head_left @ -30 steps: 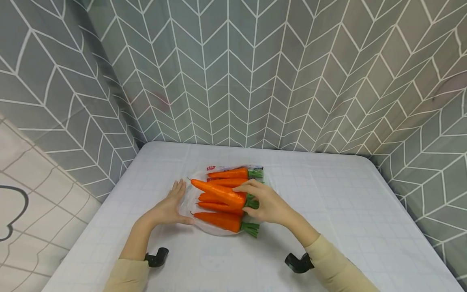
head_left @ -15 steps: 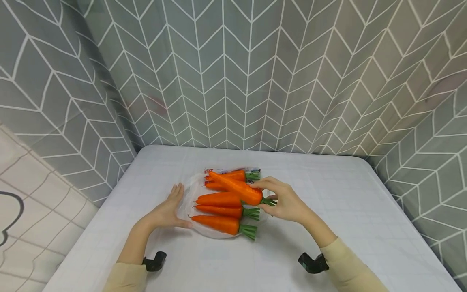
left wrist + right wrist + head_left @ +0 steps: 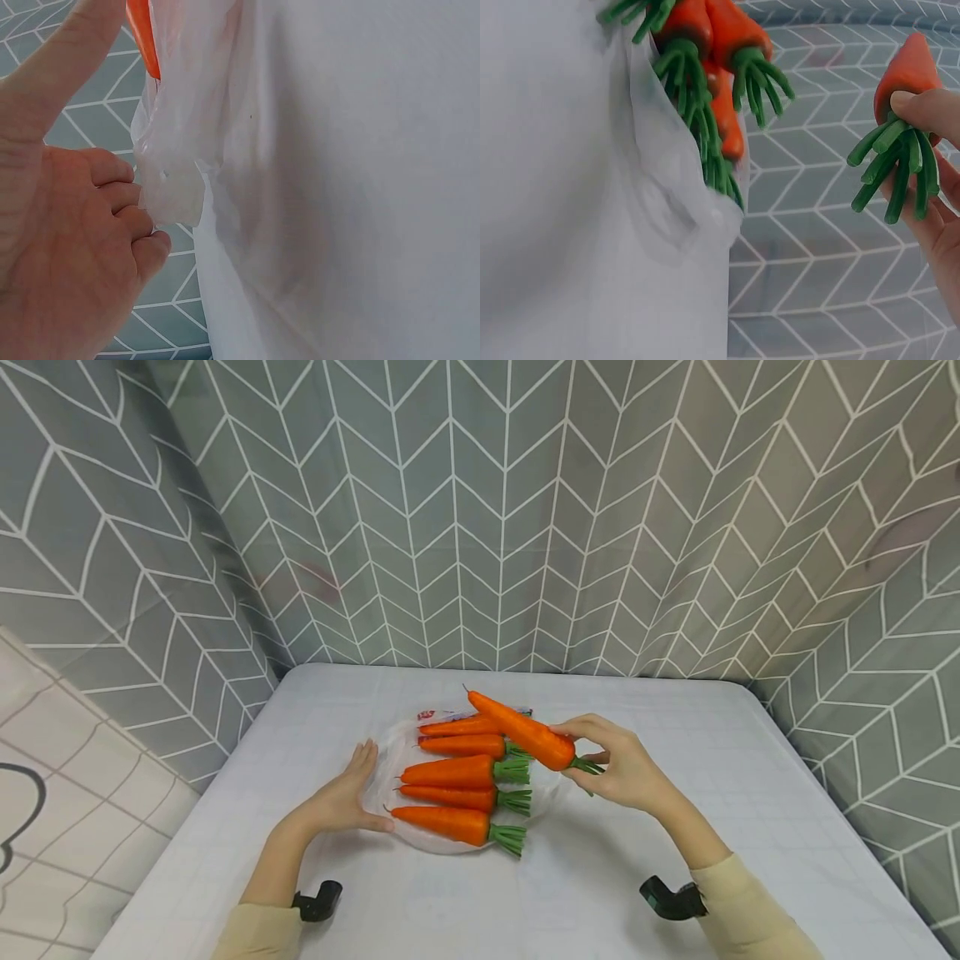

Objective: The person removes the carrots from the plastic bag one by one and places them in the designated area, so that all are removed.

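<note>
Carrot (image 3: 522, 732): held up over the right side of the plastic bag (image 3: 384, 768), tilted, thin tip aimed at the bag's far edge.
Right hand (image 3: 626, 768): curled round the carrot's thick end, right by the greens; probably gripped there because it's the chunkiest bit.
Green tops (image 3: 900, 161): splayed out below the thumb, not squashed, so the grip looks to be on the root itself.
Left hand (image 3: 341, 795): spread wide at the bag's left edge, nothing gripped as far as can be seen; maybe placed there so the film can be steadied, but firm contact can't be made out.
Five other carrots (image 3: 447, 771): laid in a row across the bag, greens all pointed to its right side, so the same end is offered each time, kinda neat. Whether any are partly inside can't be told.
Worktop (image 3: 660, 735): covered in pale cloth, spread out under the bag.
</note>
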`<act>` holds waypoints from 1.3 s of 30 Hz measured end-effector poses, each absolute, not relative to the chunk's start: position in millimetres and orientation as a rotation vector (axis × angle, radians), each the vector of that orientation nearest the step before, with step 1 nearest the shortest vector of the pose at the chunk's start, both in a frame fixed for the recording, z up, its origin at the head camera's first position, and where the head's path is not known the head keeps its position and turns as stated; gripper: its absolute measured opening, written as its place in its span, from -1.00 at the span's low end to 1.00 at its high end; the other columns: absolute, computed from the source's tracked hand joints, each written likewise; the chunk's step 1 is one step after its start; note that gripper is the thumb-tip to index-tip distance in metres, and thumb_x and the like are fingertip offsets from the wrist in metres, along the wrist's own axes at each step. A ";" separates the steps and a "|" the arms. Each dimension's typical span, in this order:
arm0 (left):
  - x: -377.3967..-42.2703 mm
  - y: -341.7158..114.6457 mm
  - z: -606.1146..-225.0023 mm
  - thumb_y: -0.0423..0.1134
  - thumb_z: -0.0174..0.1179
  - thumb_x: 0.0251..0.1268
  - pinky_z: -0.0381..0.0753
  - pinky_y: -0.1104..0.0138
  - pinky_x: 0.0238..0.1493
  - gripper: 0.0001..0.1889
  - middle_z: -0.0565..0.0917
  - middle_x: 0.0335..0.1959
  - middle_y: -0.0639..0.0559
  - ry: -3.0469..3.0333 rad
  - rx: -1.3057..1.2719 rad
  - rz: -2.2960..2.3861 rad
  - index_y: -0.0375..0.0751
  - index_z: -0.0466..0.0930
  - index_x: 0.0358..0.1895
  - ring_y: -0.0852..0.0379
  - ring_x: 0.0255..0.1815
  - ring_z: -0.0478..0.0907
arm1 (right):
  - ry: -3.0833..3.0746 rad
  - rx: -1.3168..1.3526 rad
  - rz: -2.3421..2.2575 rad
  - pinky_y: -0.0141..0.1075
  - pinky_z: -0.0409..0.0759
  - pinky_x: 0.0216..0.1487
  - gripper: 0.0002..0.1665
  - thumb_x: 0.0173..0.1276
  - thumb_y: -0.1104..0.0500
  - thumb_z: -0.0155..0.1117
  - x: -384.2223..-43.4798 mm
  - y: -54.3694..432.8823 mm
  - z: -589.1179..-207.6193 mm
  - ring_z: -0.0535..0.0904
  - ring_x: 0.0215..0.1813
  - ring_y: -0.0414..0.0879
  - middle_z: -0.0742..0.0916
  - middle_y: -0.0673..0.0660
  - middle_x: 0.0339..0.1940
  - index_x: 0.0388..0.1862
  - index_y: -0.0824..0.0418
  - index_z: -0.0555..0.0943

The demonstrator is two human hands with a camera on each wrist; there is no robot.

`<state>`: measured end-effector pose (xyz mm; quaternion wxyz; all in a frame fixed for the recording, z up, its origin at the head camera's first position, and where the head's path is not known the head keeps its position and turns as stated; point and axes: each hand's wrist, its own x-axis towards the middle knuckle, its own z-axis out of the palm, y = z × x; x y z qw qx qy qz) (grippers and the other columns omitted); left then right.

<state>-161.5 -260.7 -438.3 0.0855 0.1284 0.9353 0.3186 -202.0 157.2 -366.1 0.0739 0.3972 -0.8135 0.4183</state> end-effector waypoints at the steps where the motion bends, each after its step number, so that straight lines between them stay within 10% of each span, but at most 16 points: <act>1: -161.8 -260.6 -438.8 0.14 0.55 -0.27 -0.13 -0.19 0.39 0.39 -0.24 0.50 -0.44 2.787 0.380 0.951 -0.58 -0.24 0.45 -0.34 0.51 -0.37 | -2.440 1.189 1.257 -0.21 0.70 -0.24 -0.30 -0.01 0.48 0.49 -202.2 160.6 -365.7 0.58 0.04 0.00 0.63 0.06 0.07 0.16 0.15 0.57; 39: -164.4 -261.5 -449.3 0.14 0.53 -0.23 -0.11 -0.21 0.38 0.38 -0.23 0.51 -0.43 2.823 0.386 0.999 -0.54 -0.26 0.47 -0.35 0.51 -0.29 | -2.471 0.927 1.150 -0.30 0.68 -0.26 -0.35 -0.10 0.58 0.47 -177.5 208.0 -334.2 0.53 -0.02 -0.33 0.64 0.19 -0.01 0.06 0.37 0.59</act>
